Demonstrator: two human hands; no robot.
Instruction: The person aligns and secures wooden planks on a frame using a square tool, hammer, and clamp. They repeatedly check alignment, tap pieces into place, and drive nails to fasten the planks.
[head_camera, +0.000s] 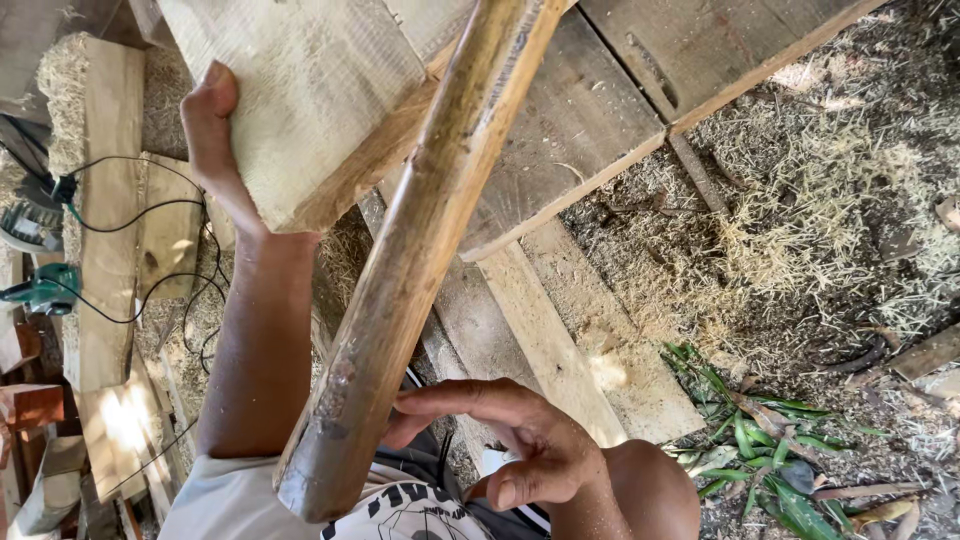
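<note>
The wooden pole (420, 250), brown and worn, runs slantwise from the top of the view down to its blunt end near the person's shirt, passing in front of a pale wooden block (300, 90) and weathered planks (590, 110). The right hand (520, 440) lies against the pole's lower part, its fingers (450, 398) pressed together and bent toward the shaft, touching it rather than wrapped fully round, while the left hand (215, 140) clasps the block's edge with the thumb on its near face, the other fingers hidden behind it. Sawdust and shavings (800, 200) cover the floor, with green leaves (760, 450) to the right and a black cable (150, 250) and green power tool (45, 290) on the left.
</note>
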